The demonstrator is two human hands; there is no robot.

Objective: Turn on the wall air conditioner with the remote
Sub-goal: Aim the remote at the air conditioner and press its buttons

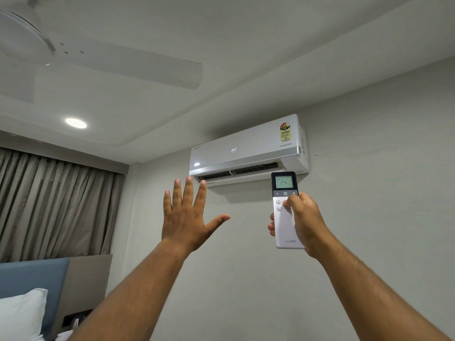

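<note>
A white wall air conditioner (248, 148) hangs high on the wall. Its front shows a lit "24" and its lower flap stands open. My right hand (304, 221) grips a slim white remote (285, 210) upright, just below the unit's right end. The remote's screen reads 24 and my thumb rests on the buttons under the power key. My left hand (188, 215) is raised with fingers spread, palm toward the wall, below the unit's left end. It holds nothing.
A white ceiling fan (103, 57) hangs at the upper left, near a lit ceiling lamp (76, 123). Grey curtains (54, 207) cover the left wall. A blue headboard (32, 276) and a white pillow (21, 316) sit at the lower left.
</note>
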